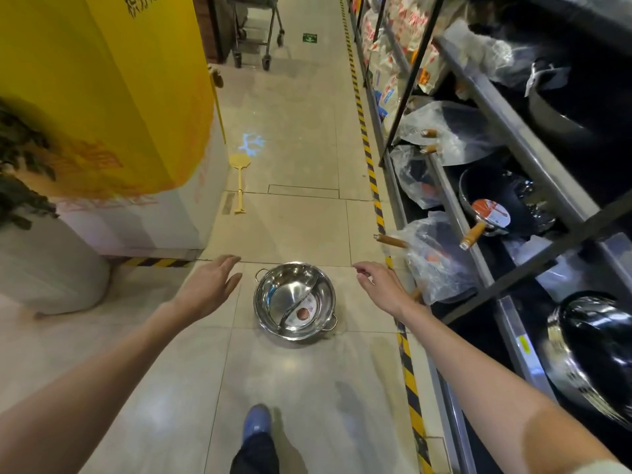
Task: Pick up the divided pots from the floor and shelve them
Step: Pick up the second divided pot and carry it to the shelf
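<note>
One shiny steel divided pot point(290, 295) sits upright on the tiled floor ahead of me, with an S-shaped wall across it, two small side handles and a round label inside. My left hand point(212, 285) hovers to the pot's left, fingers spread, holding nothing. My right hand point(379, 285) hovers to the pot's right, fingers loosely apart and empty. Neither hand touches the pot.
A metal shelf rack point(492, 278) runs along the right, holding bagged black woks with wooden handles. Yellow-black tape point(407, 364) marks its foot. A yellow pillar point(113, 97) stands at left, a yellow swatter point(240, 179) lies on the floor, and carts point(260, 29) stand far ahead. My shoe point(256, 422) is below.
</note>
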Demonstrator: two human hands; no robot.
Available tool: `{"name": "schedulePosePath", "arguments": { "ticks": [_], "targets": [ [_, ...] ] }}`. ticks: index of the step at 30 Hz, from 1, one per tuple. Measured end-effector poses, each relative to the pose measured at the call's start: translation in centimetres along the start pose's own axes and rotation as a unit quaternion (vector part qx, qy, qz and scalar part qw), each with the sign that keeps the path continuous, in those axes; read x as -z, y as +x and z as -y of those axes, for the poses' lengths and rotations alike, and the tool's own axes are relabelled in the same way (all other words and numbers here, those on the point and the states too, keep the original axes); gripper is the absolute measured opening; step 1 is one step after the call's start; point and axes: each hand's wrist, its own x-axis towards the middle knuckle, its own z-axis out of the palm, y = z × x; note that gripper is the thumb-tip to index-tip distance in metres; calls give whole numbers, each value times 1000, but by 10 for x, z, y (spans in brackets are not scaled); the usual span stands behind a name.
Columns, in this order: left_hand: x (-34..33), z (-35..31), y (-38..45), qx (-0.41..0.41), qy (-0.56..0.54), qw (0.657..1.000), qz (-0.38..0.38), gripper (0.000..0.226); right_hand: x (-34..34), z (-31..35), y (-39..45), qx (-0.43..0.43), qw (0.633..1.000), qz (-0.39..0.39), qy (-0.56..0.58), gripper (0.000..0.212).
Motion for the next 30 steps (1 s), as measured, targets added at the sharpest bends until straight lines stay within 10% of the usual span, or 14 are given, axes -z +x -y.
{"name": "schedulePosePath", "arguments": {
  "ticks": [10,30],
  "targets": [
    [-117,100,142,28,8,997,67,48,-106,-93,141,-91,996,25,-1,40],
    [-556,298,316,62,-90,993,40,61,-429,-379,346,-94,996,2,-1,57]
  ]
}}
